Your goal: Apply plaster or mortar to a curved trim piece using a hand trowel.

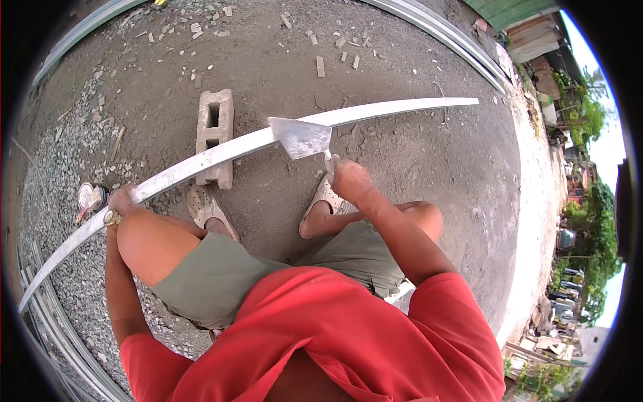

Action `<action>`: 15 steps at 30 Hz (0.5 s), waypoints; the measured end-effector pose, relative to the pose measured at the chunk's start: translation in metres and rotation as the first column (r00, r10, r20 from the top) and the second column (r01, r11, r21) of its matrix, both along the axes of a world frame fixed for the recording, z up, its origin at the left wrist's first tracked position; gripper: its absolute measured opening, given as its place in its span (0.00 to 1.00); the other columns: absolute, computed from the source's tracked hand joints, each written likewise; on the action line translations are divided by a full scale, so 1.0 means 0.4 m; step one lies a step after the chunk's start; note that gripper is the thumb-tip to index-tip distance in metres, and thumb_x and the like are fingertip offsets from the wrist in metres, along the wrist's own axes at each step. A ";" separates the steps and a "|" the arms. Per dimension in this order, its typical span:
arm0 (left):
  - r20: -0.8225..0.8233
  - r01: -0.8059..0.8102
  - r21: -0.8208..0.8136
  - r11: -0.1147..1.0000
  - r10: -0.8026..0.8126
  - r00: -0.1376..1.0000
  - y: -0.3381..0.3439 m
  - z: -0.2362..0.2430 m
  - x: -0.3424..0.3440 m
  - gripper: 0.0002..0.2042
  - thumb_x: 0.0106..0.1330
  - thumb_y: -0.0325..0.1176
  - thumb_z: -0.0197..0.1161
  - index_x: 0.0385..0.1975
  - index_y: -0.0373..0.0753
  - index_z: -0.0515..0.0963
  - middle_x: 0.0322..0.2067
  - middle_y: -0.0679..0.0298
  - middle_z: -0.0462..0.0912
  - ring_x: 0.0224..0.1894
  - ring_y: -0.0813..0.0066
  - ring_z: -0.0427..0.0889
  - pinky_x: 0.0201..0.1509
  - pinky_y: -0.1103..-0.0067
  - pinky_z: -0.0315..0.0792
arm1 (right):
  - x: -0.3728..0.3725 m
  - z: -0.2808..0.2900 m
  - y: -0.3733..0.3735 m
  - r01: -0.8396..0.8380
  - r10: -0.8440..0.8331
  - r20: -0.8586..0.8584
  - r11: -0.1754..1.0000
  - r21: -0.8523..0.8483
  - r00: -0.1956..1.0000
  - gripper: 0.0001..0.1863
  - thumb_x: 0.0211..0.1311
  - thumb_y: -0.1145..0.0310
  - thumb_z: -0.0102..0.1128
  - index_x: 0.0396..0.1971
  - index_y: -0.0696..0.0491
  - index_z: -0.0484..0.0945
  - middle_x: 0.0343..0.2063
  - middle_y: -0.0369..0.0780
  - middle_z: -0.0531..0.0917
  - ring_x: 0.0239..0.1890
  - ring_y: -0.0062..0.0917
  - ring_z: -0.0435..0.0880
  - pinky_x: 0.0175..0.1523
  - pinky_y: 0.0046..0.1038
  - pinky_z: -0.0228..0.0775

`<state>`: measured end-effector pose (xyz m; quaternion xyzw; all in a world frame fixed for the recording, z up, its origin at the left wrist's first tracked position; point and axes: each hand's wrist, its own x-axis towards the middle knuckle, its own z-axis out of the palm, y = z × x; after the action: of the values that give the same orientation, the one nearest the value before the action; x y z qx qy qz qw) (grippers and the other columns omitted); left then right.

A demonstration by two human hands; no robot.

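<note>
A long pale grey metal bar (228,151) crosses in front of me from lower left to upper right, looking curved in this wide view. My left hand (122,199) is closed around it near my left knee, a watch on the wrist. In my right hand (351,179) is the handle of a trowel (301,138), the fingers wrapped round it. The trowel's flat grey blade overlaps the bar just right of its middle; whether they touch I cannot tell. Under the bar lies a hollow concrete block (228,120), partly covered by it.
A small round container (87,195) stands left of my left hand. More long metal bars lie at lower left (63,328), upper left (80,39) and upper right (445,30). Gravel (60,154) covers the left ground; broken chips (320,66) are scattered ahead. My clogs (201,206) are by the block.
</note>
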<state>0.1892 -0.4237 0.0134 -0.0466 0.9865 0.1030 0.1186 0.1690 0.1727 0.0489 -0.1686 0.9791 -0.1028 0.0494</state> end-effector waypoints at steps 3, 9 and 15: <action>0.016 -0.028 -0.031 0.999 0.029 0.999 -0.014 -0.027 -0.004 0.28 0.39 0.49 0.69 0.44 0.46 0.79 0.36 0.52 0.82 0.42 0.53 0.81 0.46 0.65 0.72 | -0.001 -0.017 -0.013 0.073 -0.078 0.147 0.997 0.037 0.986 0.17 0.61 0.61 0.48 0.40 0.60 0.73 0.29 0.52 0.81 0.37 0.46 0.81 0.43 0.43 0.72; 0.011 -0.043 -0.043 0.998 0.044 0.999 0.009 0.011 -0.011 0.24 0.35 0.42 0.72 0.38 0.47 0.81 0.32 0.54 0.83 0.40 0.55 0.82 0.43 0.67 0.72 | -0.079 0.020 0.266 0.599 -0.610 0.159 0.792 0.115 0.776 0.24 0.62 0.51 0.50 0.39 0.61 0.74 0.33 0.54 0.81 0.40 0.47 0.81 0.44 0.42 0.72; 0.227 -0.028 0.167 0.985 -0.011 0.974 -0.009 0.054 -0.059 0.26 0.32 0.37 0.73 0.38 0.39 0.80 0.31 0.56 0.84 0.36 0.59 0.82 0.44 0.69 0.73 | -0.128 -0.046 0.276 0.618 -0.581 0.221 0.765 -0.180 0.784 0.25 0.61 0.51 0.50 0.39 0.62 0.75 0.35 0.58 0.79 0.46 0.51 0.76 0.50 0.44 0.67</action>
<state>0.1656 -0.4271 0.0352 -0.0519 0.9539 0.1810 0.2337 0.1177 0.2833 0.0306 0.1572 0.9544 -0.2446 0.0674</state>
